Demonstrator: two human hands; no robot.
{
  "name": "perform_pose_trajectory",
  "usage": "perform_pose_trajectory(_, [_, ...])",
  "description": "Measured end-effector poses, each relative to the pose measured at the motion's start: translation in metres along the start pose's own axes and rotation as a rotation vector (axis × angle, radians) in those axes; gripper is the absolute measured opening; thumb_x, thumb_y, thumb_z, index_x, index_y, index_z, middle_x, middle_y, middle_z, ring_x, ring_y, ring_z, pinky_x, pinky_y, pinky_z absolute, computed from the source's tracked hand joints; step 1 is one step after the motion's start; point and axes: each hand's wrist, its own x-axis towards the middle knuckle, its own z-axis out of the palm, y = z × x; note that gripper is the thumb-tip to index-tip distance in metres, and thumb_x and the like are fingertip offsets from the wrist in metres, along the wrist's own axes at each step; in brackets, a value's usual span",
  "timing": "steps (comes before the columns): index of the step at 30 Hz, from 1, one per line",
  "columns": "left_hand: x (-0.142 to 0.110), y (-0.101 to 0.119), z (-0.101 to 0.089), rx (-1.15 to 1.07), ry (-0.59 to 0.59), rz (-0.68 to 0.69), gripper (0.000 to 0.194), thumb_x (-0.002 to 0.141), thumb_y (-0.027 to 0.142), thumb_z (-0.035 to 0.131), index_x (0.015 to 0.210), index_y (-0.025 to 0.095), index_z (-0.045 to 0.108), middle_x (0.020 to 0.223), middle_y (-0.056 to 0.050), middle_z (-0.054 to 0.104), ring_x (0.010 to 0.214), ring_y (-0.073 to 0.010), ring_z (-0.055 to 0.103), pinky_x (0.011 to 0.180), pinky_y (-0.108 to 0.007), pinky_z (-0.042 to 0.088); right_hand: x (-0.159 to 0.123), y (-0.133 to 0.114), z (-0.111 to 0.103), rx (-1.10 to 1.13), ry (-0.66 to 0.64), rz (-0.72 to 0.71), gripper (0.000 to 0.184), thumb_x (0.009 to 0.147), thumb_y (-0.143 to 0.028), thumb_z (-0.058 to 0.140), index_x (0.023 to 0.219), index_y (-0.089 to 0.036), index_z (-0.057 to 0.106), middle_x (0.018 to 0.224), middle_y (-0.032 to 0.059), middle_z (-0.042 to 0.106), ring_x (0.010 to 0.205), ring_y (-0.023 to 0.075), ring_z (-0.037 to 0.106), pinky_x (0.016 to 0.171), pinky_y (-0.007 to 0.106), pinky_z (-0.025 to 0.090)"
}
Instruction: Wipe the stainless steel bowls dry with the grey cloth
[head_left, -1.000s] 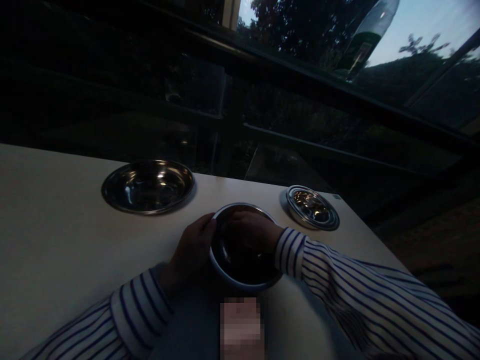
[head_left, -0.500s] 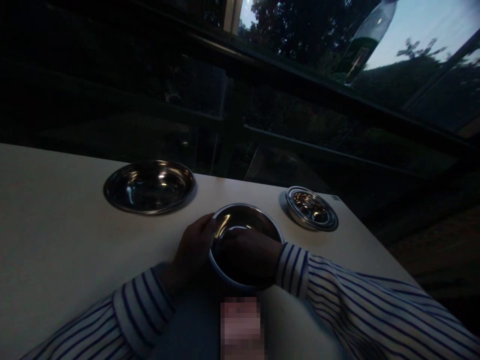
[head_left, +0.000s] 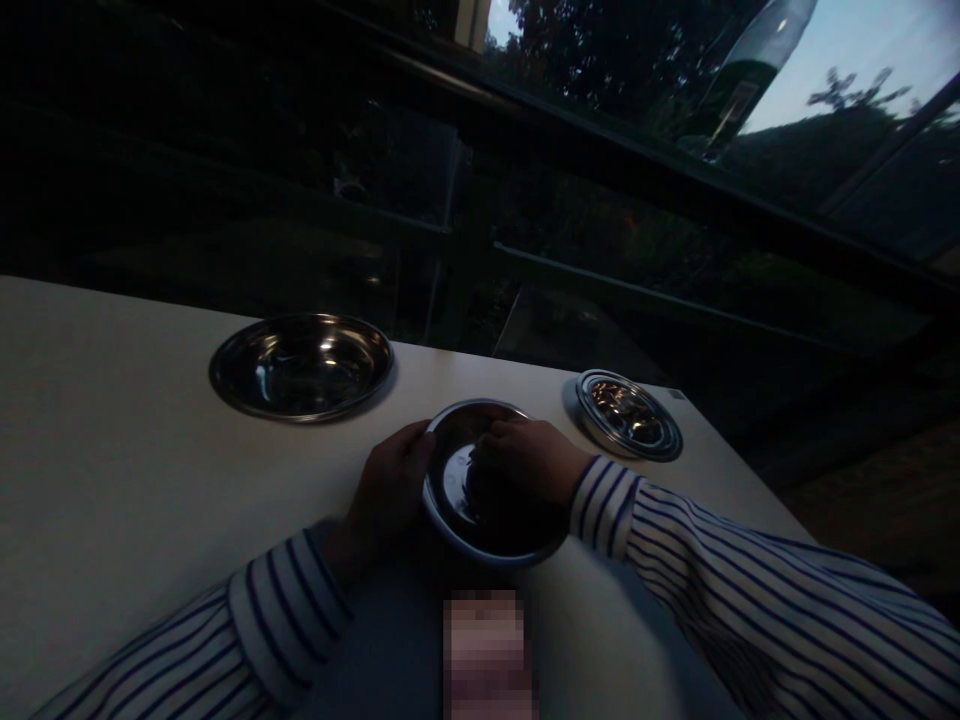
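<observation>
A shiny metal bowl (head_left: 459, 490) is in front of me at the table's near edge, its opening turned up toward me. My left hand (head_left: 390, 485) grips its left rim, thumb over the edge. Inside the bowl's upper right part is my right hand (head_left: 529, 455), with its fingers curled and closed. Whatever those fingers may hold is hidden in the dark. The bowl's bottom looks dark and reflective, with small light spots, and I cannot make out its contents.
A wide metal dish (head_left: 300, 370) lies at the back left of the white table (head_left: 112, 420). Toward the back right is a smaller round metal dish (head_left: 630, 415) with a shiny top. Behind the table are dark window frames, and a bottle (head_left: 742, 90) stands by the glass at upper right.
My right hand has lifted from deep in the bowl toward its upper right rim, uncovering more of the bottom. The left hand keeps its hold on the rim.
</observation>
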Motion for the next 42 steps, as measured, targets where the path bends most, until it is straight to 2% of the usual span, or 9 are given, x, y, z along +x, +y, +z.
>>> perform_pose_trajectory(6, [0.001,-0.002,0.002,-0.014,-0.012,-0.001,0.034,0.081,0.036,0.042,0.097,0.016,0.065,0.092,-0.006,0.071,0.086,-0.0223,0.063,0.076,-0.034,0.048,0.009,0.001,0.007,0.125,0.042,-0.090,0.022,0.085,-0.014,0.048,0.101,-0.015,0.064,0.095,0.0095,0.063,0.083,0.0180,0.060,0.074,0.028,0.045])
perform_pose_trajectory(9, [0.001,-0.003,0.001,0.004,-0.007,0.012,0.036,0.082,0.037,0.041,0.099,0.015,0.064,0.094,-0.007,0.070,0.087,-0.0221,0.063,0.077,-0.034,0.047,0.017,-0.011,0.011,0.195,0.053,-0.150,0.021,0.082,-0.008,0.049,0.097,-0.010,0.064,0.098,0.0108,0.062,0.089,0.0171,0.058,0.081,0.027,0.044])
perform_pose_trajectory(15, [0.001,-0.002,-0.001,0.038,0.037,0.009,0.032,0.081,0.034,0.042,0.094,0.016,0.065,0.091,-0.005,0.071,0.085,-0.0216,0.063,0.076,-0.032,0.046,0.013,-0.032,0.011,0.315,0.035,-0.257,0.025,0.083,-0.008,0.046,0.101,-0.013,0.062,0.108,0.0091,0.061,0.095,0.0162,0.057,0.083,0.027,0.044])
perform_pose_trajectory(20, [-0.002,-0.002,-0.002,0.003,0.010,-0.004,0.034,0.081,0.035,0.042,0.094,0.015,0.066,0.092,-0.006,0.071,0.085,-0.0217,0.063,0.076,-0.032,0.047,0.001,-0.034,0.001,0.357,-0.048,-0.356,0.022,0.083,-0.009,0.049,0.098,-0.012,0.064,0.102,0.0082,0.064,0.091,0.0151,0.058,0.079,0.025,0.045])
perform_pose_trajectory(24, [-0.002,-0.002,-0.001,-0.040,-0.028,-0.023,0.034,0.081,0.036,0.044,0.096,0.016,0.066,0.095,-0.006,0.071,0.084,-0.0216,0.065,0.073,-0.032,0.048,-0.008,-0.029,-0.004,0.217,-0.210,-0.437,0.019,0.084,-0.012,0.051,0.097,-0.015,0.065,0.106,0.0070,0.063,0.095,0.0142,0.058,0.081,0.023,0.045])
perform_pose_trajectory(27, [-0.002,-0.003,0.000,-0.054,-0.056,-0.021,0.034,0.082,0.036,0.044,0.098,0.016,0.066,0.096,-0.006,0.071,0.082,-0.0213,0.065,0.072,-0.032,0.049,-0.018,-0.022,-0.007,0.082,-0.296,-0.377,0.016,0.079,-0.015,0.057,0.093,-0.015,0.066,0.101,0.0103,0.065,0.089,0.0191,0.061,0.074,0.028,0.048])
perform_pose_trajectory(31, [-0.002,-0.002,0.001,0.014,-0.070,0.013,0.034,0.082,0.035,0.044,0.099,0.016,0.066,0.095,-0.006,0.071,0.085,-0.0220,0.064,0.076,-0.034,0.048,-0.026,-0.009,-0.011,-0.064,-0.291,-0.199,0.015,0.079,-0.013,0.055,0.088,-0.014,0.067,0.092,0.0134,0.067,0.083,0.0264,0.063,0.064,0.036,0.050])
perform_pose_trajectory(37, [-0.003,-0.001,0.000,0.041,-0.058,0.031,0.035,0.082,0.035,0.044,0.103,0.016,0.064,0.097,-0.005,0.071,0.086,-0.0218,0.064,0.076,-0.032,0.048,-0.006,0.002,-0.002,-0.095,-0.107,-0.045,0.026,0.086,-0.008,0.041,0.095,-0.009,0.065,0.101,0.0193,0.062,0.092,0.0301,0.059,0.067,0.039,0.049])
perform_pose_trajectory(42, [-0.001,-0.005,0.000,0.091,0.018,0.032,0.035,0.082,0.034,0.043,0.102,0.016,0.064,0.097,-0.004,0.071,0.088,-0.0207,0.063,0.076,-0.029,0.047,0.021,-0.002,0.010,0.050,0.052,-0.059,0.027,0.084,-0.007,0.044,0.104,-0.011,0.061,0.104,0.0147,0.060,0.098,0.0220,0.056,0.084,0.034,0.043])
